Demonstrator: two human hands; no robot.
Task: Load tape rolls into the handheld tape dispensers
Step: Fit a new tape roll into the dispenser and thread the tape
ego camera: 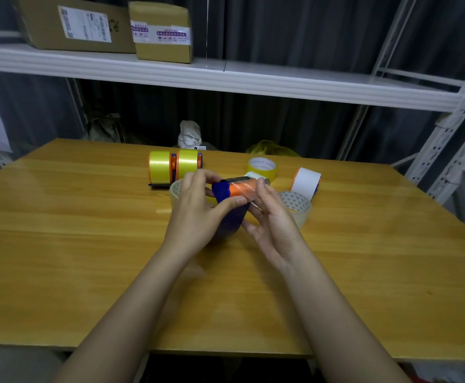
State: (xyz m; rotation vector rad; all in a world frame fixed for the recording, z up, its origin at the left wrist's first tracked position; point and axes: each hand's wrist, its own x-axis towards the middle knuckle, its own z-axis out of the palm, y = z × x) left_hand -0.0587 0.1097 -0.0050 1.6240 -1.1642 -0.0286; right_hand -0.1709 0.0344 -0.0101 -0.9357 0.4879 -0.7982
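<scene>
Holding: both hands are up over the middle of the desk (60,244) with one blue-and-orange tape dispenser (232,194) between them.
Loaded dispensers: two more dispensers with shiny yellow rolls (174,165), side by side, just beyond the left hand and a bit to its left, standing on the desk.
Clear roll: a see-through tape roll (176,190) lying flat right behind the left hand, mostly hidden by it.
Left hand: left hand (198,208) is curled round the blue end of the dispenser, thumb lying across the front of it, fingertips hooked over the top.
Dispenser in hand: held off the desk, blue body pointing down toward the wrists, orange drum on top with what looks like clear film over it. Kinda blurry so can't say more.
Right hand: right hand (272,217) pinches the orange end from the right, fingers bent onto it, palm turned toward the left hand.
Past the right hand: a yellowish roll (263,167) lying flat just beyond its fingertips, a roll with a patterned core (297,205) lying flat right beside it on the outer side, and a white roll on an orange-sided dispenser (306,181) standing a little farther out.
</scene>
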